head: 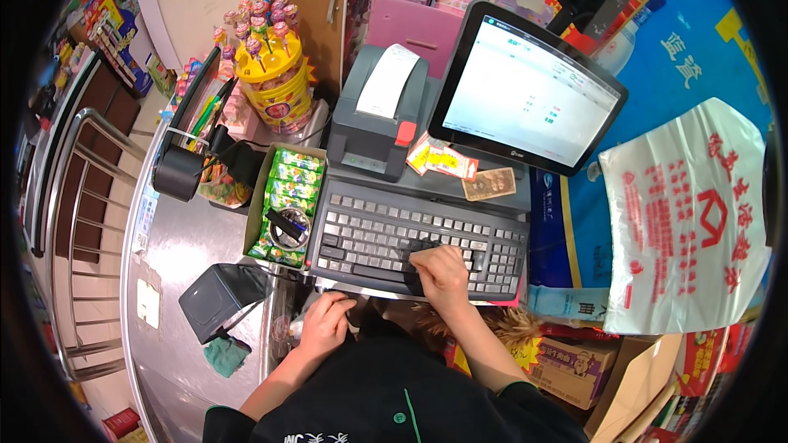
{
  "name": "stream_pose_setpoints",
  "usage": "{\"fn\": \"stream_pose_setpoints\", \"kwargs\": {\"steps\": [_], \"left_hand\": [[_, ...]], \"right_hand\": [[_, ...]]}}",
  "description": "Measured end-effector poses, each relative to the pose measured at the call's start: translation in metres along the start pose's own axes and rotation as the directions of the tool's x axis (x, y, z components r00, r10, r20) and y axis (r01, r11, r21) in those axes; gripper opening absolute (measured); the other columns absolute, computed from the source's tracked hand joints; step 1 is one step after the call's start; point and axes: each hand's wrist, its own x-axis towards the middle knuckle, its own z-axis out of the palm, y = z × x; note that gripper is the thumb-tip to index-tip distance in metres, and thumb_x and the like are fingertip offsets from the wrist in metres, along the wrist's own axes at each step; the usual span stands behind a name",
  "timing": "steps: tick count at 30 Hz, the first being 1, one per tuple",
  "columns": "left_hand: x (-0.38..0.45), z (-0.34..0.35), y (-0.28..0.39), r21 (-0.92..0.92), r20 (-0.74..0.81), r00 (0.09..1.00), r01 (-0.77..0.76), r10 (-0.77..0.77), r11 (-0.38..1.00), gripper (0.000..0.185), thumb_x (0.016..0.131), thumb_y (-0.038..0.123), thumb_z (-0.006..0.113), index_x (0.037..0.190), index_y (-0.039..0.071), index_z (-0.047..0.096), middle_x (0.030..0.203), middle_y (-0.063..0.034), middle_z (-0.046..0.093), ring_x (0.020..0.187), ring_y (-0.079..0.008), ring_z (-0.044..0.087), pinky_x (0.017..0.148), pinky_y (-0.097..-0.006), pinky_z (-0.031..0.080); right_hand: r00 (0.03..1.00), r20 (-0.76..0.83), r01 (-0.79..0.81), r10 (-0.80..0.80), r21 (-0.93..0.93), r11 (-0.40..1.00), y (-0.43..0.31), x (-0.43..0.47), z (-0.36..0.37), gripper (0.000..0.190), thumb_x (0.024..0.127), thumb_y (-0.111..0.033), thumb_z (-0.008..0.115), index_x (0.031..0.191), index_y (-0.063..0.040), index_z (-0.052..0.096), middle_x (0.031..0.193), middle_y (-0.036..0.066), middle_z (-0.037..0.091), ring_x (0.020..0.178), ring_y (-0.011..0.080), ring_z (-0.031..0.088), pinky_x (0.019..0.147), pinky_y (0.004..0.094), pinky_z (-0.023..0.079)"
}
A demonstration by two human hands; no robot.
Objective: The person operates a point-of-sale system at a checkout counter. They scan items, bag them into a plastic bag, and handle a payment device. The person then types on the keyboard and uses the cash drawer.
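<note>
My right hand (442, 274) rests over the lower middle of a grey computer keyboard (369, 231), its fingers curled and no object showing in them. Just below the keyboard's left front edge is my left hand (325, 323). Its fingers are bent, and whether anything is under them is hidden. Behind the keyboard stand a receipt printer (363, 154) with white paper (388, 83) coming out and a tilted monitor (529, 92) with a lit screen. Between these and the keys lie several price tags (449, 162) and a worn banknote (489, 184).
Left of the keyboard, a box of green-wrapped snacks (295, 166) holds a round metal container (289, 227). A yellow lollipop stand (277, 86) rises behind. A dark handheld device or stand (215, 298) and a green cloth (226, 355) occupy the metal counter (184, 227). White plastic bags (683, 221) hang right.
</note>
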Motion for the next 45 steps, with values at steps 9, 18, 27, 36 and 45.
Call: {"fn": "stream_pose_setpoints", "kwargs": {"steps": [9,18,27,36,45], "left_hand": [[0.001,0.001,0.003,0.025,0.015,1.000,0.004,-0.004,1.000,0.026,0.076,-0.004,0.061,0.100,0.005,0.066,0.101,-0.0122,0.062,0.087,-0.0326,0.064,0.073,-0.0398,0.052],[-0.002,0.001,0.005,0.046,-0.005,1.000,0.014,-0.014,0.999,0.032,0.071,-0.010,0.059,0.099,0.004,0.065,0.098,-0.0129,0.060,0.084,-0.0325,0.062,0.072,-0.0380,0.052],[-0.010,0.001,0.003,0.058,-0.031,0.997,0.066,-0.064,0.996,0.027,0.074,-0.005,0.063,0.099,0.006,0.066,0.101,-0.0123,0.062,0.086,-0.0330,0.064,0.073,-0.0399,0.052],[-0.019,-0.001,0.005,0.071,-0.056,0.991,0.123,-0.119,0.990,0.027,0.075,-0.004,0.063,0.099,0.006,0.066,0.101,-0.0118,0.062,0.088,-0.0327,0.063,0.074,-0.0392,0.052],[-0.024,-0.002,0.005,0.077,-0.071,0.986,0.154,-0.149,0.985,0.028,0.074,-0.005,0.062,0.099,0.007,0.066,0.101,-0.0114,0.061,0.089,-0.0321,0.063,0.075,-0.0388,0.052]], "right_hand": [[0.999,0.031,-0.024,0.022,0.079,0.997,0.004,0.005,0.012,0.012,0.074,0.002,0.072,0.083,-0.005,0.067,0.080,0.006,0.067,0.073,0.0243,0.062,0.070,0.0337,0.044],[0.998,0.048,0.029,-0.035,0.110,0.994,-0.001,0.018,0.031,0.014,0.074,0.002,0.073,0.083,-0.007,0.066,0.078,0.005,0.067,0.071,0.0237,0.060,0.067,0.0339,0.042],[0.995,0.076,0.060,-0.070,0.132,0.989,-0.012,0.028,0.051,0.011,0.075,0.001,0.070,0.082,-0.007,0.066,0.079,0.005,0.067,0.072,0.0232,0.060,0.069,0.0340,0.042],[0.993,0.080,0.072,-0.087,0.177,0.982,-0.019,0.037,0.066,0.011,0.076,0.002,0.070,0.083,-0.006,0.067,0.081,0.004,0.068,0.073,0.0226,0.061,0.070,0.0338,0.040],[0.993,0.062,0.087,-0.101,0.200,0.976,-0.024,0.043,0.080,0.012,0.075,0.003,0.071,0.082,-0.005,0.067,0.080,0.004,0.068,0.071,0.0225,0.062,0.070,0.0339,0.041]]}}
